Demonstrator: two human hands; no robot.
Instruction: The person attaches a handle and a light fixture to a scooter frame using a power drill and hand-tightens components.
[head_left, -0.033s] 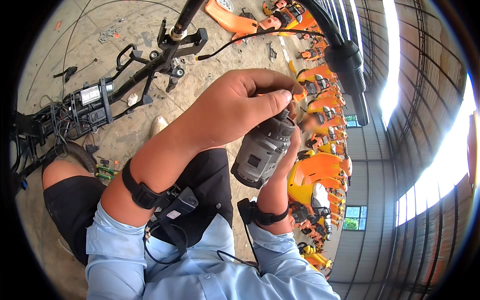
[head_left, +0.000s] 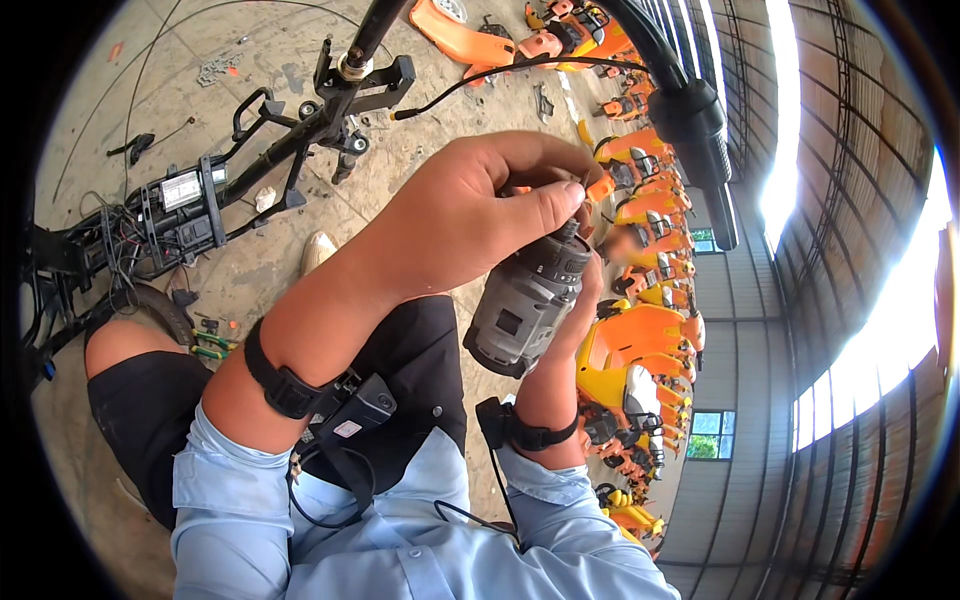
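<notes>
A dark grey cordless drill [head_left: 525, 305] is held in front of my body, its front end tilted up toward the upper right. My right hand [head_left: 590, 285] grips it from behind, mostly hidden by the tool's body. My left hand [head_left: 470, 215] reaches across to the drill's front end. Its thumb and curled fingers are closed in a pinch just above the chuck [head_left: 568, 232]; what lies between them is too small and covered to name.
A stripped black scooter frame [head_left: 265, 160] with wires and a black handlebar grip [head_left: 690, 125] stands ahead and left. Green-handled pliers [head_left: 210, 345] lie on the floor near my left knee. An orange body panel [head_left: 460, 35] lies farther off; rows of orange and yellow scooters [head_left: 630, 340] stand right.
</notes>
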